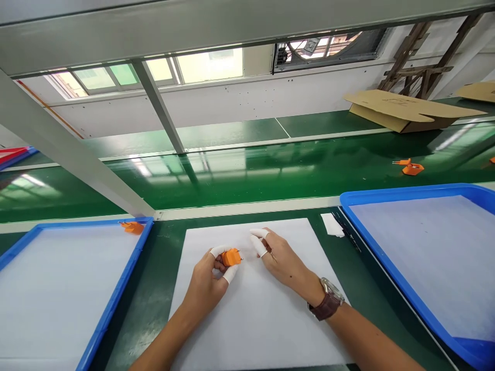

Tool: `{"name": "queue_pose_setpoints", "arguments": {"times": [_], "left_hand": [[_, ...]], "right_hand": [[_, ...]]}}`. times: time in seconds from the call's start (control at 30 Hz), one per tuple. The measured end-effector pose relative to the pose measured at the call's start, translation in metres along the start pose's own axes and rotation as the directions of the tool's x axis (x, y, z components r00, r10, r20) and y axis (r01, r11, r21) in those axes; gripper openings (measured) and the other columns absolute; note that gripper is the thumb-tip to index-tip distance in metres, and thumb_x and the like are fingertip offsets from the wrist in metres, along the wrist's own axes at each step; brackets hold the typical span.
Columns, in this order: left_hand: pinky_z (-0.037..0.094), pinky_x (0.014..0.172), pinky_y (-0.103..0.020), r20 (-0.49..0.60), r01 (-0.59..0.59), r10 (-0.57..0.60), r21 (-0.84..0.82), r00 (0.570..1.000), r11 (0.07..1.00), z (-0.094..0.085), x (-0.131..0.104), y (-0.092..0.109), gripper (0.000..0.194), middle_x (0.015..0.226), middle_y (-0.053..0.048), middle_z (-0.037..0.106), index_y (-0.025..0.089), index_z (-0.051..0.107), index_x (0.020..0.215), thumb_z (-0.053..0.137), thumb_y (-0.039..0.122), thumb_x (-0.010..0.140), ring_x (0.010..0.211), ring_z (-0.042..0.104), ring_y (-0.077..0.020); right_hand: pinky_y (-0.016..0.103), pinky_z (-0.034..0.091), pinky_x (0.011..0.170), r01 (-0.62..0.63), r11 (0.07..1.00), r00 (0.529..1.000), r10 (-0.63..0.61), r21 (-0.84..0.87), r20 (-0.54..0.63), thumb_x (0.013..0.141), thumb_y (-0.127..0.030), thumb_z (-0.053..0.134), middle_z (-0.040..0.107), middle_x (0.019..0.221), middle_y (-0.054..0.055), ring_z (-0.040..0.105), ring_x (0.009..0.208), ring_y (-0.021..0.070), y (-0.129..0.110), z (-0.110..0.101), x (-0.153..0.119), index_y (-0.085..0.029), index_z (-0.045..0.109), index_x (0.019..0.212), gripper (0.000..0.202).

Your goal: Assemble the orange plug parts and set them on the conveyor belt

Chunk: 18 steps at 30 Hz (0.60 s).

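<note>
My left hand grips an orange plug adapter between finger and thumb, its metal pins pointing right. White finger cots cover fingertips on both hands. To the right of the adapter, my right hand hovers with thumb and forefinger slightly apart; nothing shows between them, and its other fingers are curled and partly hidden. Both hands are over a white sheet on the green table.
A blue-rimmed tray at left has one orange adapter in its far corner. Another blue tray stands at right, near a white paper scrap. Beyond, orange pieces lie on the green belt. A metal post rises at left.
</note>
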<state>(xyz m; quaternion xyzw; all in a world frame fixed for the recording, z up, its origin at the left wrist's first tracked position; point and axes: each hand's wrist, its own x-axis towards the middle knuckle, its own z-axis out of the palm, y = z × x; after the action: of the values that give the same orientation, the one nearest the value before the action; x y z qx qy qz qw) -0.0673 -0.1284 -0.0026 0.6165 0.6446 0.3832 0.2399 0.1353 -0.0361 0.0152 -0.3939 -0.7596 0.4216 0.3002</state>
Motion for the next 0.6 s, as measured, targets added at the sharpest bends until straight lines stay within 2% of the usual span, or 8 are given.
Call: {"name": "queue_pose_setpoints", "arguments": {"times": [0.07,0.17,0.3,0.37,0.47,0.6], "left_hand": [[0.061,0.068,-0.031,0.005,0.064,-0.064,-0.096,0.998,0.993,0.000,0.002,-0.002,0.032,0.100,-0.005,0.070,0.023,0.062,0.117,0.068,0.026,0.085,0.075,0.067,-0.0153],[0.061,0.078,-0.035,0.004,0.146,-0.150,-0.247,0.989,0.958,0.000,0.005,-0.006,0.034,0.105,-0.008,0.071,0.020,0.061,0.117,0.069,0.030,0.086,0.087,0.070,-0.0184],[0.060,0.085,-0.036,-0.045,0.165,-0.193,-0.353,0.980,0.921,-0.001,0.008,-0.012,0.036,0.108,-0.010,0.071,0.018,0.060,0.117,0.070,0.028,0.085,0.093,0.071,-0.0195],[0.060,0.085,-0.036,-0.089,0.145,-0.183,-0.329,0.979,0.933,-0.003,0.008,-0.012,0.035,0.106,-0.009,0.071,0.019,0.060,0.117,0.069,0.027,0.084,0.092,0.070,-0.0191],[0.060,0.078,-0.035,-0.147,0.081,-0.110,-0.188,0.983,0.979,-0.002,0.004,-0.008,0.033,0.105,-0.008,0.071,0.021,0.061,0.117,0.068,0.025,0.085,0.083,0.069,-0.0168],[0.060,0.071,-0.032,-0.189,-0.126,0.137,0.071,0.972,0.990,0.003,-0.003,-0.003,0.037,0.112,-0.006,0.068,0.024,0.058,0.120,0.064,0.016,0.084,0.074,0.063,-0.0130]], "right_hand": [[0.035,0.048,0.067,-0.002,0.995,1.000,0.002,-0.104,-0.002,0.100,-0.037,0.045,0.063,0.092,0.005,0.055,0.071,0.0186,0.007,-0.003,0.003,-0.024,0.066,0.114,0.028],[0.035,0.048,0.066,-0.001,0.988,1.000,0.002,-0.157,0.008,0.098,-0.036,0.049,0.063,0.090,0.005,0.056,0.070,0.0198,0.018,0.000,0.007,-0.023,0.067,0.109,0.025],[0.035,0.047,0.064,0.035,0.979,0.999,-0.039,-0.201,-0.015,0.098,-0.034,0.047,0.061,0.084,0.005,0.055,0.067,0.0206,0.022,0.006,0.009,-0.023,0.069,0.099,0.024],[0.035,0.047,0.062,0.063,0.974,0.997,-0.072,-0.216,-0.032,0.099,-0.034,0.045,0.060,0.083,0.005,0.054,0.066,0.0204,0.021,0.009,0.006,-0.024,0.069,0.101,0.026],[0.034,0.048,0.062,0.125,0.980,0.990,-0.132,-0.153,-0.038,0.101,-0.036,0.045,0.062,0.091,0.006,0.056,0.069,0.0194,0.017,0.014,-0.002,-0.025,0.066,0.112,0.027],[0.033,0.053,0.064,0.270,0.961,0.963,-0.270,0.059,-0.014,0.100,-0.034,0.048,0.063,0.104,0.007,0.061,0.079,0.0187,0.010,0.022,-0.012,-0.026,0.059,0.125,0.029]]}}
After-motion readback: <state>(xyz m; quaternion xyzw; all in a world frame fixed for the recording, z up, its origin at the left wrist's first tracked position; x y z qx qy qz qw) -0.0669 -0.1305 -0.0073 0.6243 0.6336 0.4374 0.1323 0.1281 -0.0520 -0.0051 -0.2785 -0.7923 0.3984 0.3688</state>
